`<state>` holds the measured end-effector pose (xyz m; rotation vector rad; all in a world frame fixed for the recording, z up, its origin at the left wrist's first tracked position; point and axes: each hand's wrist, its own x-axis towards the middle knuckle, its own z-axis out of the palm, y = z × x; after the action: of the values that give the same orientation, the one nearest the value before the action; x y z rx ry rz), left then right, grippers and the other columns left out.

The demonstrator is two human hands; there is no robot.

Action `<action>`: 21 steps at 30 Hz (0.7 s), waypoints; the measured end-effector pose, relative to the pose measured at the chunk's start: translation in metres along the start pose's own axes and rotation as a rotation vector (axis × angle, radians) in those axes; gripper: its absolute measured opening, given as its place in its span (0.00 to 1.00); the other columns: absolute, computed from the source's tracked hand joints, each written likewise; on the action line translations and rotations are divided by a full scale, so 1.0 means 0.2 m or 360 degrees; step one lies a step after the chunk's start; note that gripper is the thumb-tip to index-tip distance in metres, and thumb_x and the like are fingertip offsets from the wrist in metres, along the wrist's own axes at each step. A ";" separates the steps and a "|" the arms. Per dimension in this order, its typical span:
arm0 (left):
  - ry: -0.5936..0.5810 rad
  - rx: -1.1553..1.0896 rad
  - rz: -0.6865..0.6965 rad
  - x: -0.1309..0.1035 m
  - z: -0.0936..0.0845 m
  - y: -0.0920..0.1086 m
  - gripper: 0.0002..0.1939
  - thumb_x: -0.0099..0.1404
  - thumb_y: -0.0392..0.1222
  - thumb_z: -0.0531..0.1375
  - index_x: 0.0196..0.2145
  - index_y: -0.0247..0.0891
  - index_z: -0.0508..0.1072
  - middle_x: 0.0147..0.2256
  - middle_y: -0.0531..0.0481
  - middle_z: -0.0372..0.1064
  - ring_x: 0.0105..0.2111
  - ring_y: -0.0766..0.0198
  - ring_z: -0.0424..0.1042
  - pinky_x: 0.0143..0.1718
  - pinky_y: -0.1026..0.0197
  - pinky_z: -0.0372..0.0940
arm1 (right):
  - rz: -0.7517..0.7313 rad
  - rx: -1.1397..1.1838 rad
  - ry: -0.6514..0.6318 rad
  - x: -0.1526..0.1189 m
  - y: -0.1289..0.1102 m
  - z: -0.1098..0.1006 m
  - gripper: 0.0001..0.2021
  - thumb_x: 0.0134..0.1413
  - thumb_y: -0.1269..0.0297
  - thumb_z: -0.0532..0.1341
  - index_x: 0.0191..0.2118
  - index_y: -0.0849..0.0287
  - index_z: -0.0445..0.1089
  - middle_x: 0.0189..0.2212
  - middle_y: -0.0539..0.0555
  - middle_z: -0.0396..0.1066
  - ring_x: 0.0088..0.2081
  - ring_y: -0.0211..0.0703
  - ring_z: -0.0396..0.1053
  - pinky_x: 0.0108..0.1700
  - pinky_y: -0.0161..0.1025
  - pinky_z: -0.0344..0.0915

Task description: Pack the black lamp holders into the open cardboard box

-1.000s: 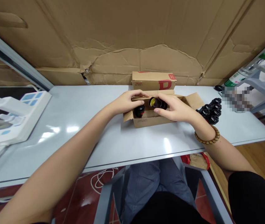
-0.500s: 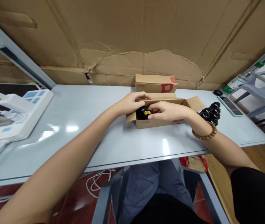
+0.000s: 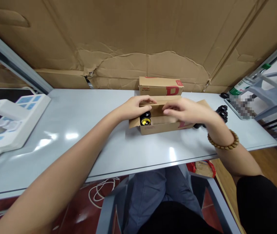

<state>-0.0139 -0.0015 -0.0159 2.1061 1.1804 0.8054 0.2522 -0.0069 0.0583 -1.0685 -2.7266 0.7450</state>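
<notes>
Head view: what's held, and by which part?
Left hand holds the open cardboard box by its far rim, near the left end; right hand shows nothing held.

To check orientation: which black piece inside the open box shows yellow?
The front piece, at the left end of the open box; the rear piece shows only black.

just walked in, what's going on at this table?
A person's left hand rests on the left end of an open box. Their right hand hovers over it, seemingly empty. Black pieces, one yellow inside, sit in that left end. Other black parts are on the table, right.
</notes>
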 end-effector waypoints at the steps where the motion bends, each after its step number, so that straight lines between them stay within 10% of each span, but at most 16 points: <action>1: 0.0009 0.0015 -0.0006 0.00 0.00 0.00 0.22 0.67 0.51 0.60 0.54 0.40 0.80 0.55 0.44 0.79 0.54 0.46 0.76 0.62 0.45 0.69 | 0.0034 -0.0095 0.0137 -0.06 0.03 -0.07 0.16 0.70 0.54 0.58 0.42 0.59 0.78 0.34 0.55 0.79 0.32 0.44 0.71 0.35 0.43 0.63; 4: 0.0018 0.0033 -0.0045 0.00 0.00 0.00 0.22 0.68 0.52 0.60 0.54 0.40 0.80 0.56 0.43 0.78 0.55 0.45 0.76 0.61 0.45 0.70 | 0.0225 -0.0390 0.0446 -0.25 0.16 -0.25 0.14 0.65 0.54 0.61 0.39 0.58 0.79 0.37 0.57 0.81 0.36 0.49 0.75 0.39 0.45 0.66; 7: 0.0031 0.0026 -0.0084 0.00 0.00 0.00 0.23 0.68 0.54 0.59 0.53 0.41 0.80 0.55 0.43 0.79 0.55 0.44 0.75 0.59 0.45 0.71 | 0.0518 -0.0500 0.0205 -0.45 0.34 -0.32 0.17 0.62 0.47 0.63 0.40 0.55 0.81 0.34 0.56 0.81 0.32 0.49 0.75 0.36 0.46 0.68; 14: 0.0075 0.0119 -0.0135 0.00 0.00 -0.01 0.24 0.66 0.54 0.58 0.53 0.42 0.81 0.52 0.45 0.80 0.50 0.45 0.77 0.57 0.45 0.70 | 0.0598 -0.0838 0.0275 -0.57 0.50 -0.06 0.29 0.59 0.36 0.65 0.47 0.59 0.83 0.66 0.71 0.69 0.65 0.78 0.68 0.63 0.71 0.66; 21: 0.0133 0.0199 -0.0194 0.00 -0.02 -0.02 0.24 0.64 0.53 0.57 0.52 0.43 0.82 0.52 0.46 0.80 0.50 0.44 0.77 0.57 0.46 0.70 | 0.0599 -0.0707 0.0342 -0.50 0.55 0.04 0.25 0.61 0.38 0.65 0.42 0.57 0.83 0.68 0.69 0.67 0.66 0.78 0.65 0.64 0.75 0.62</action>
<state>-0.0182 0.0015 -0.0155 2.0929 1.4222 0.7884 0.3910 -0.0086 0.0041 -1.6717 -2.5896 0.0348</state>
